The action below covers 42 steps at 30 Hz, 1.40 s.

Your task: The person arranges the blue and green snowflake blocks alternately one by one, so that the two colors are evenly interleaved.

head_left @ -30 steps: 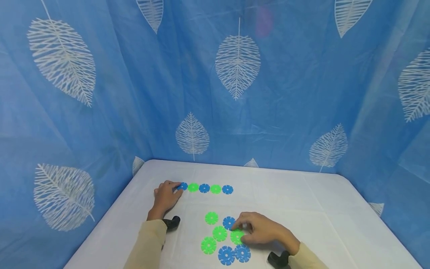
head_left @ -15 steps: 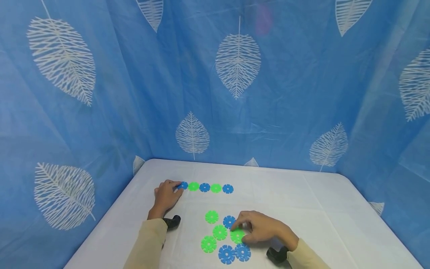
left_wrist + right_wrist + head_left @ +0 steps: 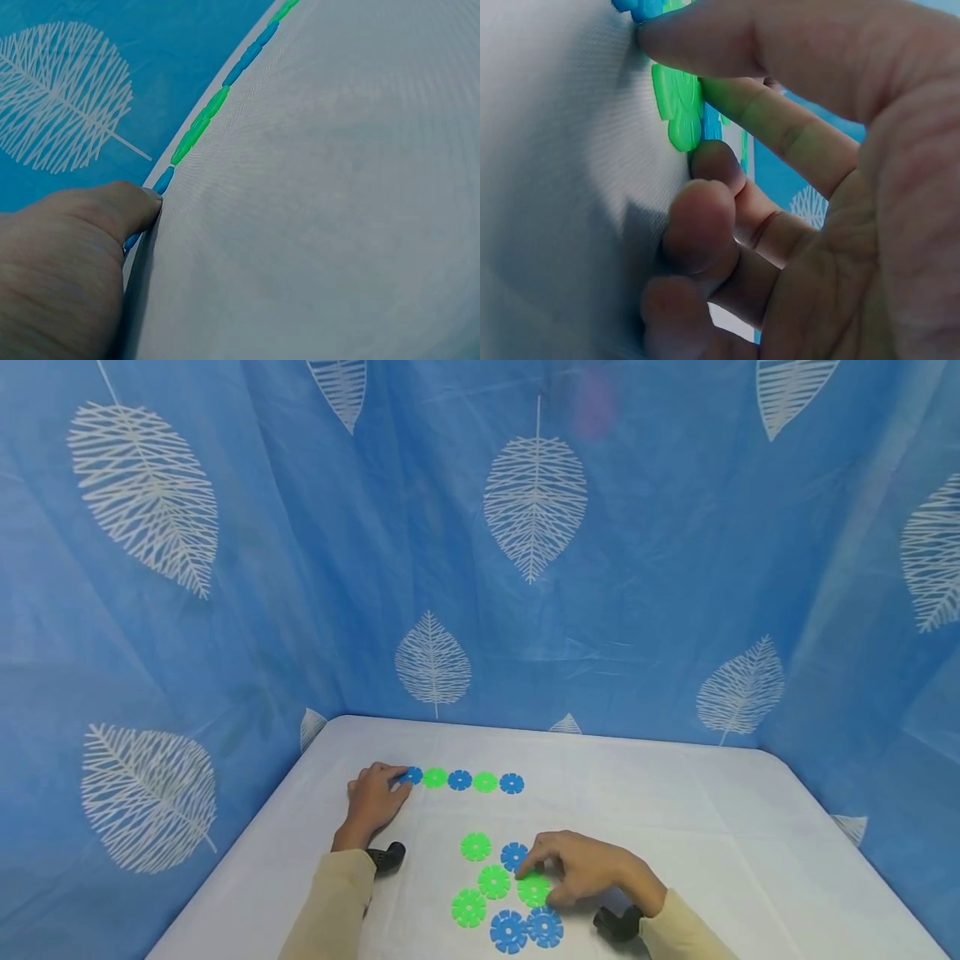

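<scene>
Two pinches at the table
Left hand grips the leftmost blue disc; right hand, knuckles arched, pinches a green disc.

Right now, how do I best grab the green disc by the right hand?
I'd pinch the green disc by opposite edges, thumb and finger, coming from the right, where the right hand is. It lies flat and looks thin, and another green one sits close on its left.

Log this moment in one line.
left hand: holds leftmost blue disc | right hand: straddles rightmost green disc, grip unclear | far row: blue, green, blue, green, blue | nearer cluster: green and blue
</scene>
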{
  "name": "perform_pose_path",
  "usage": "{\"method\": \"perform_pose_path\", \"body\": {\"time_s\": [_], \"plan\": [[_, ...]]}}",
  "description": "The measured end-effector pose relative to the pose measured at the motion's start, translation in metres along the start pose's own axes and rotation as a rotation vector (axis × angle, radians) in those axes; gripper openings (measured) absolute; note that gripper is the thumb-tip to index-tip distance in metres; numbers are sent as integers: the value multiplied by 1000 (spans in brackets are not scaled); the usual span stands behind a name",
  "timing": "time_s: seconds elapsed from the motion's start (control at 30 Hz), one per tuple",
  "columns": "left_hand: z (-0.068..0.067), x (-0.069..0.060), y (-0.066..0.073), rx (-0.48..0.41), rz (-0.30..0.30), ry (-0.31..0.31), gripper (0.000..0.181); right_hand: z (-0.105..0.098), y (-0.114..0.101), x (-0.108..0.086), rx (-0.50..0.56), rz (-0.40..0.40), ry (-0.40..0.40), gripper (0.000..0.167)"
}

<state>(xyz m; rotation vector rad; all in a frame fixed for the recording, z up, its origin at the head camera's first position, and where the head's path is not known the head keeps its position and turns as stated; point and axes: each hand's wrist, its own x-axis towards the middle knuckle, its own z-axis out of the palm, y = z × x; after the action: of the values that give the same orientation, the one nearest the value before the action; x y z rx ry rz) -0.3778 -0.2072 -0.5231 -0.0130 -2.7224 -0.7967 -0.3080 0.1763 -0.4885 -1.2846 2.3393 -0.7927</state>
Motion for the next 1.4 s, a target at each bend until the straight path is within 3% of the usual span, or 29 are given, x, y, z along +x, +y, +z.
{"method": "perform_pose_path", "body": {"time_s": [0.63,1.03,1.2,1.4], "plan": [[1,-3,-1,10,-21,8,39,-3,-9,2,56,20,-34,42],[0,0,2,-4,0,1,40,-4,-10,-3,68,42,15,40],[1,1,6,-6,16,3,39,-5,-7,-8,53,24,40,40],[0,-1,-2,21,0,6,39,-4,-7,-5,44,-12,25,43]]}}
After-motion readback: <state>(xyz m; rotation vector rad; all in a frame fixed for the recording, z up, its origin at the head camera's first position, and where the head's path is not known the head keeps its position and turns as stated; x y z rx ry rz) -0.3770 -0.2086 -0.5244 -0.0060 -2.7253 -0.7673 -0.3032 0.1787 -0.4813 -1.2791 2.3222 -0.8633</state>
